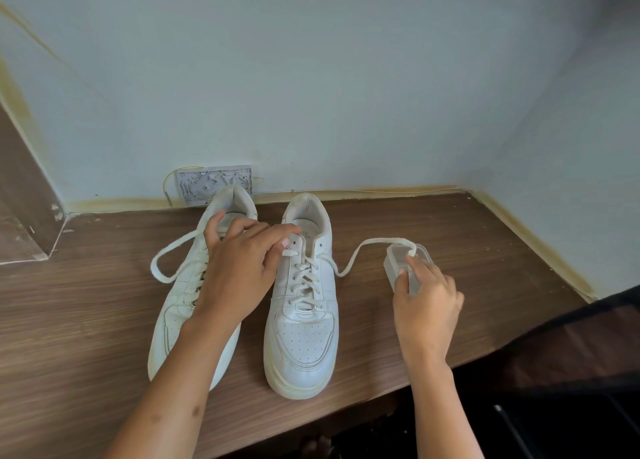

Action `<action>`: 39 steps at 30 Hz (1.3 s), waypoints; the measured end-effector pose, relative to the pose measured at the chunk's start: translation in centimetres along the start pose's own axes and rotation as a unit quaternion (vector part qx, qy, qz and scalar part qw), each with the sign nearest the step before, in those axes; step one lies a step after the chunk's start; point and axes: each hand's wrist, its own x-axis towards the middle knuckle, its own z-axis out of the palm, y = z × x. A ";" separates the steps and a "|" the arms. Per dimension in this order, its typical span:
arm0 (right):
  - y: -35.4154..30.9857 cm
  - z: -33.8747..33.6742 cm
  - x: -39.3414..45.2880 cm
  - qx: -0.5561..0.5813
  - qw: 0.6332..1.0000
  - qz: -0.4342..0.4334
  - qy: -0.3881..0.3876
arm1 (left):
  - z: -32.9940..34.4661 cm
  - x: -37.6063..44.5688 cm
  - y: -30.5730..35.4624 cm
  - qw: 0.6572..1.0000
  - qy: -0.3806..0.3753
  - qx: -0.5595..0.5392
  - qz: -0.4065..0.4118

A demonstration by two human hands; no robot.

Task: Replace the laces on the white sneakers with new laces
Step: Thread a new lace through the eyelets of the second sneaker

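free: counter point(467, 236) right | blocked: wall point(346, 94) behind sneakers point(301, 306)

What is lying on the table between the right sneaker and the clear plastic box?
In the head view, a loose end of the white lace runs from the right sneaker across bare wooden table onto the clear plastic box.

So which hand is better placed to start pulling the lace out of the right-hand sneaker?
Probably the left hand: its fingertips sit at the top eyelets of the right-hand sneaker. The right hand is occupied, gripping a clear plastic box.
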 end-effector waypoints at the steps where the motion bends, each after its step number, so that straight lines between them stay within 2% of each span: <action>1: -0.4 -0.3 0.0 0.062 0.998 0.007 0.005 | 0.0 0.0 0.0 1.000 0.000 -0.001 -0.001; 4: -1.8 -1.3 0.1 0.290 0.950 0.109 -0.031 | -0.2 0.1 0.0 1.000 0.001 -0.002 -0.002; 7: -2.7 -1.8 0.0 0.398 0.887 0.201 -0.118 | -0.1 0.1 0.0 1.000 0.004 -0.003 0.001; 8: -2.6 -1.8 -0.1 0.378 0.888 0.206 -0.159 | -0.1 0.1 -0.1 1.000 0.004 -0.002 0.002; 10: -2.1 -1.5 -0.6 0.248 0.922 0.167 -0.246 | 0.0 0.1 -0.2 1.000 0.002 -0.001 0.002; 12: -1.9 -1.3 -1.4 0.137 0.937 0.122 -0.296 | 0.0 0.2 -0.2 1.000 0.003 -0.002 0.002; 18: -1.4 -1.4 -1.5 0.027 0.959 0.041 -0.279 | 0.1 0.3 -0.7 0.999 0.013 -0.024 0.023; 24: -1.2 -0.9 -1.6 0.005 0.926 -0.022 -0.376 | 0.6 0.5 -1.1 0.996 0.012 -0.047 0.069; 31: -1.5 0.0 -1.5 0.003 0.939 -0.017 -0.344 | 1.1 0.1 -1.2 0.995 -0.032 -0.015 0.089; 35: -2.5 -0.5 -1.3 0.134 0.965 -0.003 -0.225 | 1.3 0.5 -1.3 0.993 -0.036 -0.080 0.079; 39: -5.0 -0.3 -0.7 0.245 0.957 -0.059 -0.142 | 0.9 0.4 -1.0 0.982 -0.067 -0.175 0.039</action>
